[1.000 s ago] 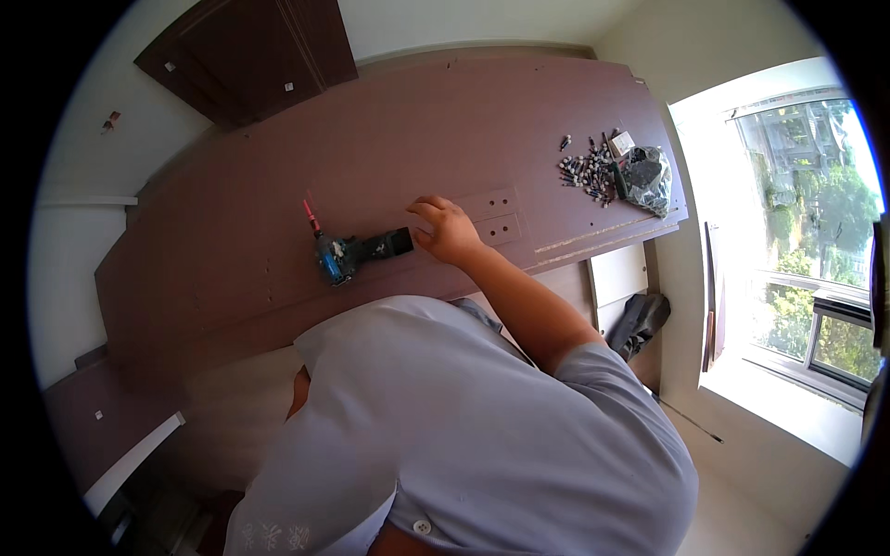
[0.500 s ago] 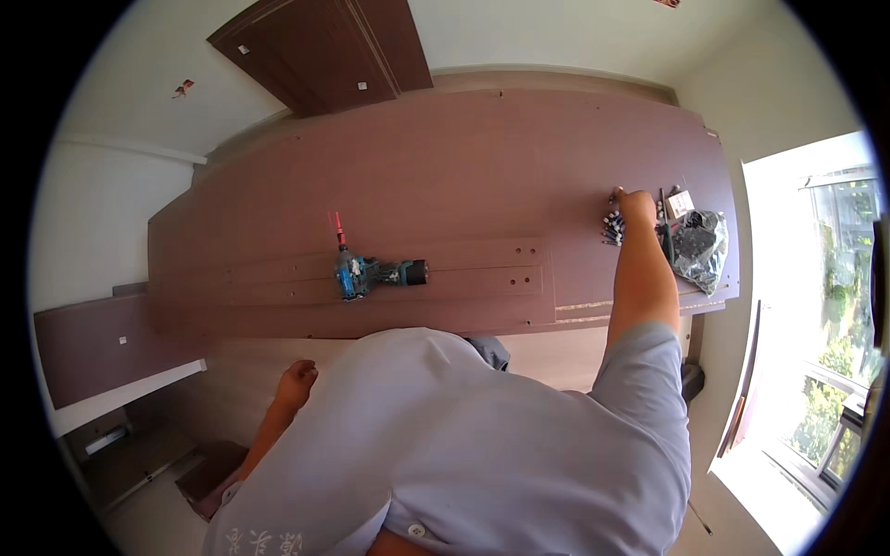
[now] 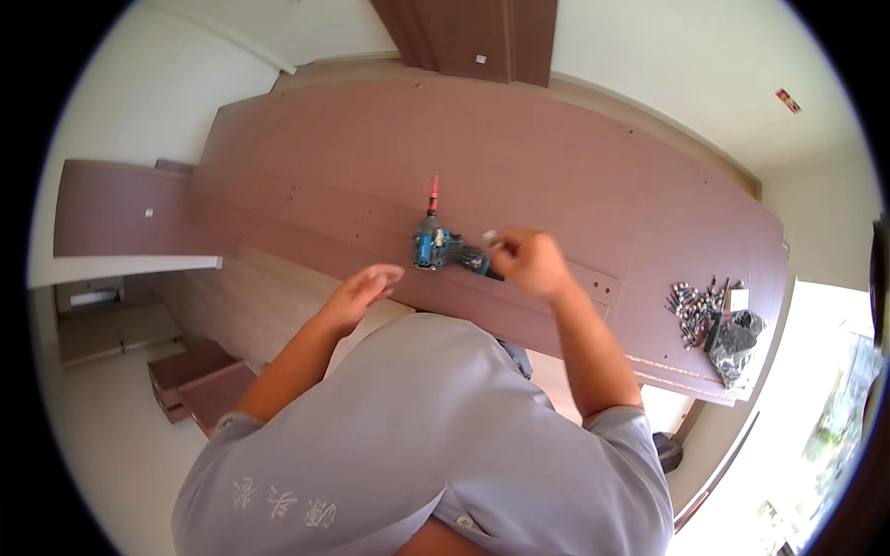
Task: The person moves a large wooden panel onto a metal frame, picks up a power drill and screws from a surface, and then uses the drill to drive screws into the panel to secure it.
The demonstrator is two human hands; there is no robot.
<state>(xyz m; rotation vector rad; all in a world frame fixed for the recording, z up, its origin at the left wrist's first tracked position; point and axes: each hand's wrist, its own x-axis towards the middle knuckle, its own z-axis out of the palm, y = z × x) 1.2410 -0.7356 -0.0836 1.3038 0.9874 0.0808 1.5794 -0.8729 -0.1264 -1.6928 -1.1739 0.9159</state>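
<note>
My right hand (image 3: 532, 263) is closed in a pinch above the handle of a blue and black cordless driver (image 3: 431, 247). A small pale bit (image 3: 489, 237) shows at its fingertips, too blurred to name. The driver lies on a large reddish-brown board (image 3: 501, 139), a long red bit pointing to the far side. My left hand (image 3: 363, 293) is raised over the board's near edge, fingers stretched out, holding nothing, to the left of the driver.
At the right end of the board lie a heap of small fasteners (image 3: 693, 310), a small white box (image 3: 738, 299) and a dark plastic bag (image 3: 738, 343). More brown panels (image 3: 120, 208) stand at the left and far side. A bright window (image 3: 834, 398) is at the right.
My right hand has left the fastener heap and come left to the driver. The left hand has risen from beside my body to the board's near edge. The view has turned.
</note>
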